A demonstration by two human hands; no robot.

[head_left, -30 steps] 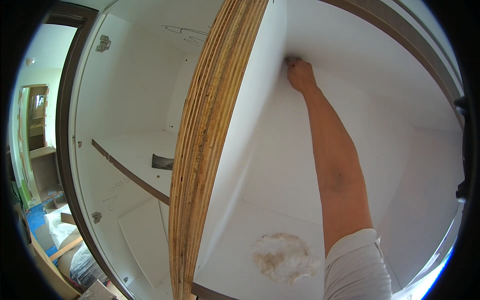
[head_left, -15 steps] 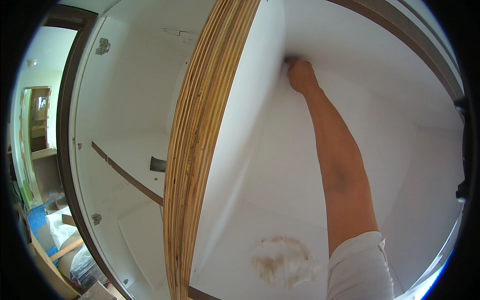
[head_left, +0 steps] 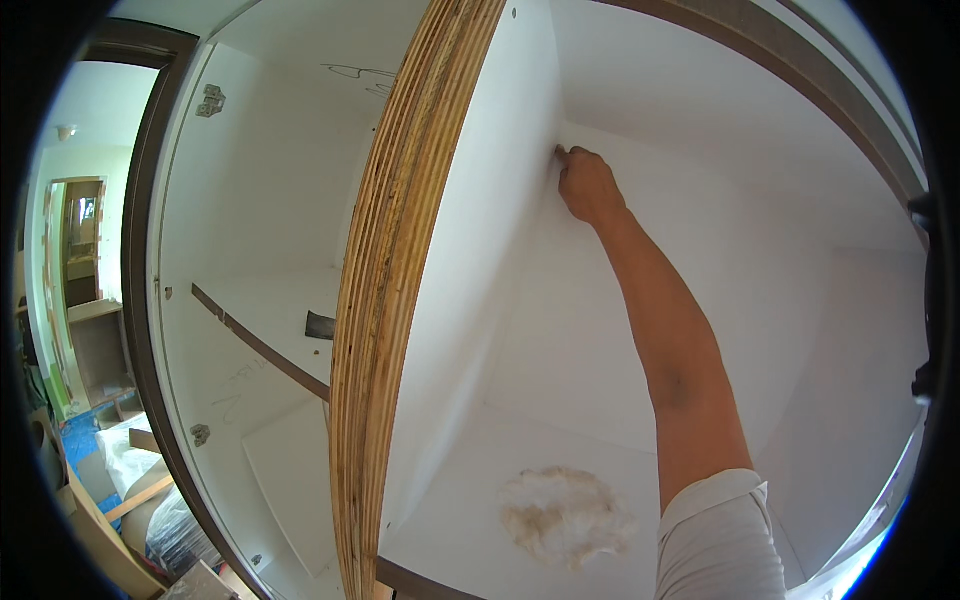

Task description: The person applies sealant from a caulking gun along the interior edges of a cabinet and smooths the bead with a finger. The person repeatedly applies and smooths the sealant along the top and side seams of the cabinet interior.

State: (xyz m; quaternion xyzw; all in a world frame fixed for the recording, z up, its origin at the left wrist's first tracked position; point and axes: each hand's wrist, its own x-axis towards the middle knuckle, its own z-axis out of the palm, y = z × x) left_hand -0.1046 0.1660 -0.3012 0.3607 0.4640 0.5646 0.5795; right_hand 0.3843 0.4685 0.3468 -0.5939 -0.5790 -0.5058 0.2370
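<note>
My right hand (head_left: 590, 187) reaches deep into a white cabinet compartment, its bare forearm rising from a rolled pale sleeve. The fingers are curled together at the inner corner, where the left side panel (head_left: 500, 180) meets the back wall (head_left: 640, 300). Whatever they may pinch is too small or hidden to name. On the surface below lies a fluffy-looking, whitish patch or wad (head_left: 570, 515) with brown stains, apart from the hand. My left hand is out of view.
A thick upright partition with a layered plywood edge (head_left: 395, 270) stands left of my arm. Beyond it, another white compartment has metal hinge plates (head_left: 211, 101), a dark strip (head_left: 260, 345) and a small dark piece (head_left: 320, 325). Plastic-wrapped items (head_left: 180, 530) lie at far left.
My right hand has moved slightly down and left along the corner, away from the compartment's top. The view has shifted a little; the stained patch stays in place.
</note>
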